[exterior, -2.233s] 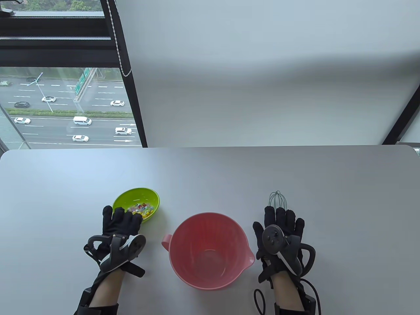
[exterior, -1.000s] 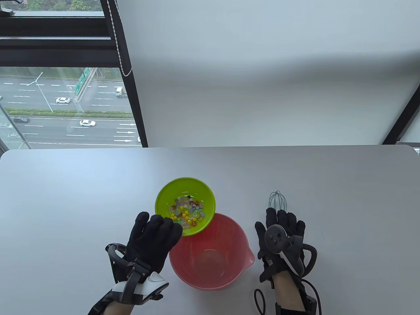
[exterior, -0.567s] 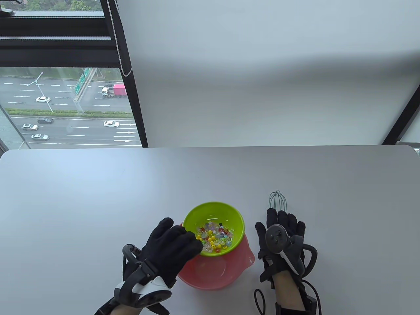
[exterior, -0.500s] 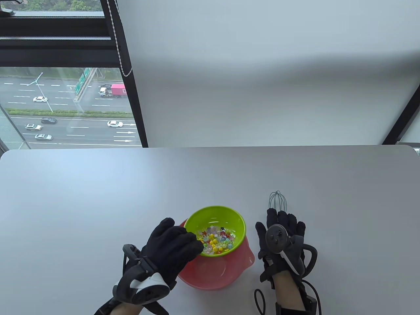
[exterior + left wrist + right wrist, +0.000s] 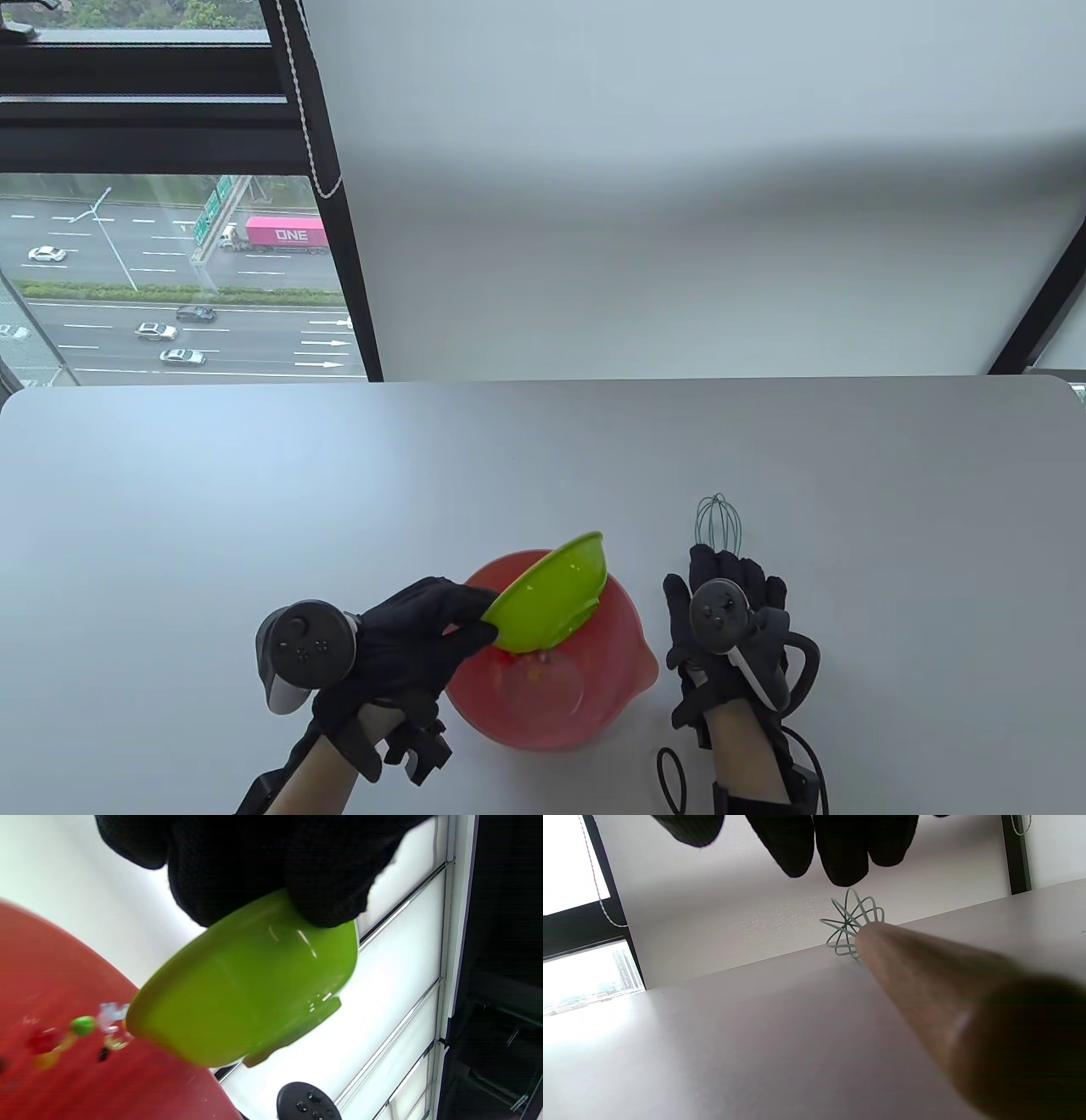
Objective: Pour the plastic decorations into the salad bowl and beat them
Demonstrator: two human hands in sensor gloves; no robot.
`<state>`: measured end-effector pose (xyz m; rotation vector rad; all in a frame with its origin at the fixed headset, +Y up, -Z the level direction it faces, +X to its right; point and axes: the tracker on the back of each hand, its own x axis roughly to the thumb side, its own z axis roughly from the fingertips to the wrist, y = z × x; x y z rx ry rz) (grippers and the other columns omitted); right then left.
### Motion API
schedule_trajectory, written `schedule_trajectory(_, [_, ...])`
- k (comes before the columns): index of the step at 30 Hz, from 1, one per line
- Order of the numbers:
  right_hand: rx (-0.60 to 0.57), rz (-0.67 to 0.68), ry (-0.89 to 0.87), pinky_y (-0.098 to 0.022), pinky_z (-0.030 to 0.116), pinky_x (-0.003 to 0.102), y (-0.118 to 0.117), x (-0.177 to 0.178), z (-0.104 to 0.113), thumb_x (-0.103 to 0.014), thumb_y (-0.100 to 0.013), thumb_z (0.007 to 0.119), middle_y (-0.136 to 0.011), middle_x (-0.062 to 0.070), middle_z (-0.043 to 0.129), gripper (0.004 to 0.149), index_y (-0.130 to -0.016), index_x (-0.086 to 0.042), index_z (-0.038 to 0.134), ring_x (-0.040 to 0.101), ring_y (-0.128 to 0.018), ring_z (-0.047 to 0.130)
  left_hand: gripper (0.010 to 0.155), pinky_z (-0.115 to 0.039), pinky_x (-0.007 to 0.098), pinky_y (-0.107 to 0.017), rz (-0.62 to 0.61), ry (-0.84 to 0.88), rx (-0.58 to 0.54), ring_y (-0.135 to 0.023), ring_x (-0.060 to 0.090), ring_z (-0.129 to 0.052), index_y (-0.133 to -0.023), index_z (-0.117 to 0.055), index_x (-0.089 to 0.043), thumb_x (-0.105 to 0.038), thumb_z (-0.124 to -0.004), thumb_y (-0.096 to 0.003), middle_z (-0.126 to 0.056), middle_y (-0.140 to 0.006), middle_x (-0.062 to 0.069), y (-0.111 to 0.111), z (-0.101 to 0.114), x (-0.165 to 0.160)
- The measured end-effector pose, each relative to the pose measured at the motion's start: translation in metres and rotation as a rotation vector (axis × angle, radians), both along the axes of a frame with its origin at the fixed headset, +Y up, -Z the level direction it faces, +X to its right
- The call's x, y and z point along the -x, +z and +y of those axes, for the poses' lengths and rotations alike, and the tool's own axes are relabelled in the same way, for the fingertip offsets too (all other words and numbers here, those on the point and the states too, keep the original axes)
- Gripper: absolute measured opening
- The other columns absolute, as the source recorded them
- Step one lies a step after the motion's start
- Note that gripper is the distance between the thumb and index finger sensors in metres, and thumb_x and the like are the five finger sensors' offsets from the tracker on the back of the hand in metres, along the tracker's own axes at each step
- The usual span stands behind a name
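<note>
Table view: you are mid-pour over the salad bowl (image 5: 551,654).
Your left hand (image 5: 407,637) grips the tipped green bowl (image 5: 547,594); decorations (image 5: 80,1027) drop inside. Your right hand (image 5: 725,607) rests flat over the whisk (image 5: 718,519) at 3 o'clock: grasp its handle next.

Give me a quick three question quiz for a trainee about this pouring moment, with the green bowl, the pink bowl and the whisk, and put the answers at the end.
1. True or false: the green bowl is tipped over the pink salad bowl.
2. Which hand grips the green bowl? A) left hand B) right hand
3. Fill in: the whisk lies on the ____, its wooden handle under the right hand.

Key
1. True; beads are falling from its rim into the pink bowl.
2. A; its fingers pinch the rim.
3. table; the right hand's fingers are straight over the handle, not curled round it.
</note>
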<state>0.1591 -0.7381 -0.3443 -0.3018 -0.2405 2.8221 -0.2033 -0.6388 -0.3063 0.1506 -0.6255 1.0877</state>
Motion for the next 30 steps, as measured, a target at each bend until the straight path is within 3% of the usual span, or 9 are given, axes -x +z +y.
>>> schedule_trajectory(7, [0.003,0.001,0.003,-0.077,0.037,0.056,0.000,0.000,0.000,-0.063,-0.057,0.058,-0.112,0.004,0.065,0.062,-0.109,-0.029,0.060,0.034,-0.102,0.059,0.042,-0.069,0.053,-0.070,-0.051,0.203,0.103,-0.063,0.024,-0.099,-0.088,-0.087,-0.019,-0.038,-0.082,-0.0510,-0.099,-0.072,-0.001,-0.008,-0.008,0.007])
schedule_trajectory(14, [0.003,0.002,0.005,-0.077,0.037,0.056,-0.001,0.000,0.000,-0.063,-0.057,0.058,-0.112,0.004,0.065,0.062,-0.109,-0.028,0.060,0.034,-0.102,0.059,0.042,-0.069,0.052,-0.070,-0.059,0.215,0.100,-0.060,0.024,-0.100,-0.088,-0.085,-0.016,-0.039,-0.079,-0.0529,-0.100,-0.070,-0.001,-0.008,-0.009,0.007])
schedule_trajectory(18, [0.006,0.002,0.005,-0.077,0.037,0.056,-0.001,0.000,-0.001,-0.063,-0.057,0.058,-0.112,0.004,0.065,0.063,-0.109,-0.029,0.060,0.034,-0.102,0.059,0.043,-0.063,0.055,-0.072,-0.019,0.166,0.031,-0.066,0.025,-0.095,-0.090,-0.083,-0.018,-0.039,-0.080,-0.0531,-0.096,-0.074,-0.001,-0.004,-0.005,0.008])
schedule_trajectory(22, [0.004,0.002,0.006,-0.077,0.037,0.056,-0.001,0.000,-0.001,-0.063,-0.057,0.058,-0.112,0.004,0.065,0.063,-0.109,-0.029,0.060,0.034,-0.102,0.059,0.043,-0.052,0.059,-0.076,0.050,0.033,-0.108,-0.076,0.029,-0.086,-0.092,-0.080,-0.021,-0.037,-0.082,-0.0529,-0.090,-0.082,-0.001,0.005,0.002,0.007])
schedule_trajectory(26, [0.005,0.003,0.005,-0.077,0.037,0.056,-0.001,0.000,-0.001,-0.063,-0.057,0.058,-0.112,0.004,0.065,0.063,-0.109,-0.029,0.060,0.034,-0.102,0.059,0.043,-0.050,0.060,-0.077,0.210,-0.138,-0.305,-0.078,0.029,-0.085,-0.092,-0.080,-0.022,-0.036,-0.083,-0.0517,-0.089,-0.082,-0.001,0.016,0.008,0.005])
schedule_trajectory(30, [0.005,0.005,0.010,-0.077,0.037,0.056,-0.001,0.000,-0.002,-0.063,-0.057,0.058,-0.112,0.004,0.065,0.063,-0.109,-0.028,0.060,0.034,-0.102,0.059,0.043,-0.046,0.061,-0.078,0.323,-0.276,-0.422,-0.080,0.030,-0.084,-0.091,-0.080,-0.021,-0.035,-0.083,-0.0510,-0.089,-0.083,-0.001,0.019,0.010,0.008])
